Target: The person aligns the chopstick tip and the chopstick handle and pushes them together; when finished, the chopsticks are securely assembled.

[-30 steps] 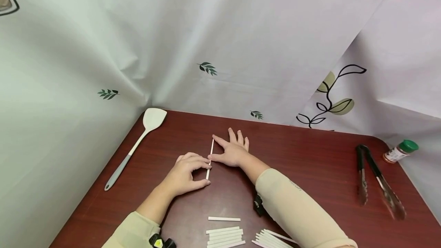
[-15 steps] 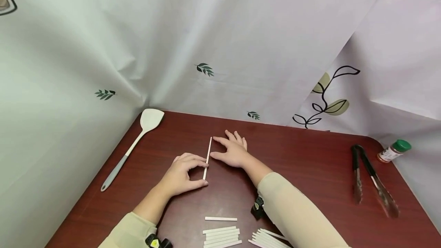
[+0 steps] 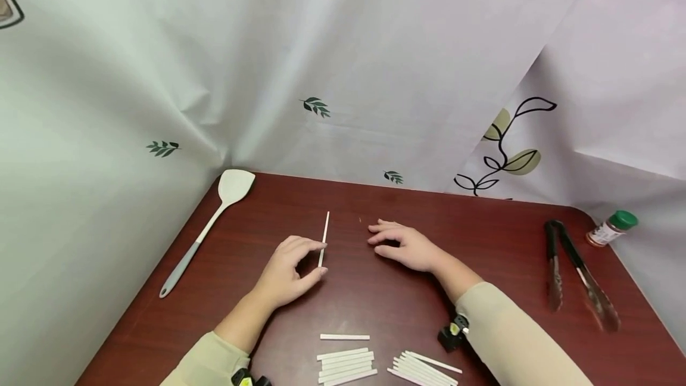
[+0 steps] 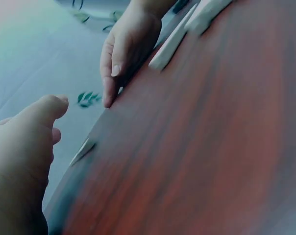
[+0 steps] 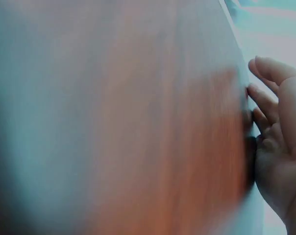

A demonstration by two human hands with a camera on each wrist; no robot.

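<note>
A thin white stick [image 3: 324, 228] lies on the dark red table, pointing away from me, in the head view. My left hand [image 3: 286, 271] is at its near part, fingers bent loosely and thumb apart from them; the index fingertip overlaps the stick. In the left wrist view the thumb stands off from the short visible bit of stick [image 4: 83, 151]. To the right of the stick, my right hand [image 3: 408, 248] hovers low over the table with relaxed fingers, holding nothing. Nearer me are a single white stick [image 3: 345, 337] and a row of several sticks [image 3: 347, 365].
A second bunch of white sticks [image 3: 423, 369] lies at the near right. Along the left edge rests a white spatula [image 3: 214, 219] with a grey handle. Black-handled tongs [image 3: 579, 273] and a green-capped shaker [image 3: 612, 229] are at the right. Patterned cloth [image 3: 375, 76] walls the back.
My right hand has left the stick and moved right, toward me. My left thumb has shifted slightly away from me along the stick. The near right sticks show more fully.
</note>
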